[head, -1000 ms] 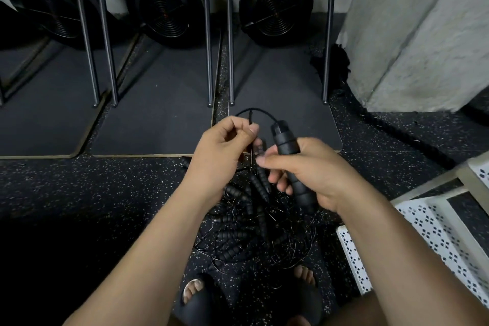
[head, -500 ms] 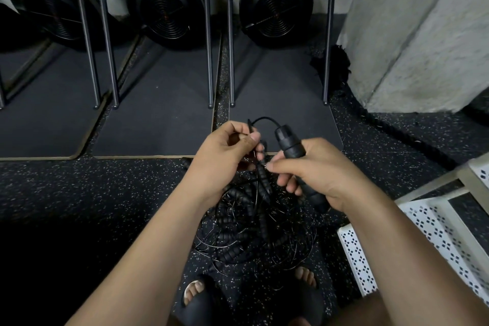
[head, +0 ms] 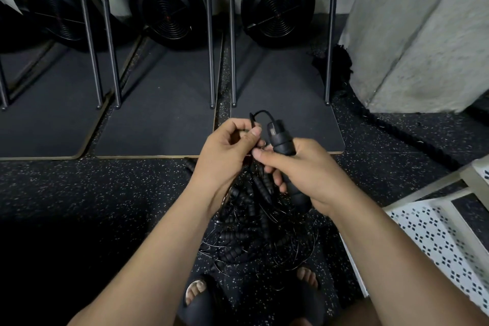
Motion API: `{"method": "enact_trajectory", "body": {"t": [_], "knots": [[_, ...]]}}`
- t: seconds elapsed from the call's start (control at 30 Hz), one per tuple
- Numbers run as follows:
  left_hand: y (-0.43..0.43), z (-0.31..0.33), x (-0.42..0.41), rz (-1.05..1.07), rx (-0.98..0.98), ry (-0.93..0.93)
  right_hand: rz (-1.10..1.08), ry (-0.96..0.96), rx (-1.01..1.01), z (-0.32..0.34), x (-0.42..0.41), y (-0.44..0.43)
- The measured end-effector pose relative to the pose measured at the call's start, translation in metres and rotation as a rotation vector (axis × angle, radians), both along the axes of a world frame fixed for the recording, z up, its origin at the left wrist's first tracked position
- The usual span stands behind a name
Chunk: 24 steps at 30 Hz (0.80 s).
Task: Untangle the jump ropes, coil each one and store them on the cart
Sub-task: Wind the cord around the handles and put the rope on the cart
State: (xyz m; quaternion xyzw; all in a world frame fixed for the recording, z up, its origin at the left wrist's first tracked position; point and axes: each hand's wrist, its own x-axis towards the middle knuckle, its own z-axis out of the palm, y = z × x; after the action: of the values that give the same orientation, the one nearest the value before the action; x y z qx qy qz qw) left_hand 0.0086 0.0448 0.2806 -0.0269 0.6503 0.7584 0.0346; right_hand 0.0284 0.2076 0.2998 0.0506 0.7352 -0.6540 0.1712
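Observation:
A tangled heap of black jump ropes [head: 254, 235] with ribbed handles and thin wire cords lies on the speckled floor between my feet. My right hand [head: 304, 174] is wrapped around one black handle [head: 281, 137], held upright above the heap. A thin black cord [head: 260, 114] arcs from the handle's top over to my left hand [head: 227, 156], which pinches it between thumb and fingers. The white perforated cart [head: 434, 233] stands at the right edge, only partly in view.
Three black fan-wheel machines [head: 169, 5] stand at the back on dark mats, with metal legs [head: 210, 34] rising in front. A grey concrete pillar [head: 423, 29] fills the upper right. A thick black rope [head: 404, 135] runs along the floor by it. Sandalled feet [head: 201, 296] stand below the heap.
Both hands dipped slightly and came back up while working the cord. The left hand's fingers shifted their pinch on the cord. The right hand keeps the handle.

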Motion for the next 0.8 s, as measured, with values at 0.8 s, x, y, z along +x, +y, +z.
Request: {"method": "enact_trajectory", "body": {"t": [0.8], "knots": [[0.004,-0.003,0.018,-0.444,-0.131,-0.203,-0.435,0.072,-0.255,0.015,-0.020,0.031]]}}
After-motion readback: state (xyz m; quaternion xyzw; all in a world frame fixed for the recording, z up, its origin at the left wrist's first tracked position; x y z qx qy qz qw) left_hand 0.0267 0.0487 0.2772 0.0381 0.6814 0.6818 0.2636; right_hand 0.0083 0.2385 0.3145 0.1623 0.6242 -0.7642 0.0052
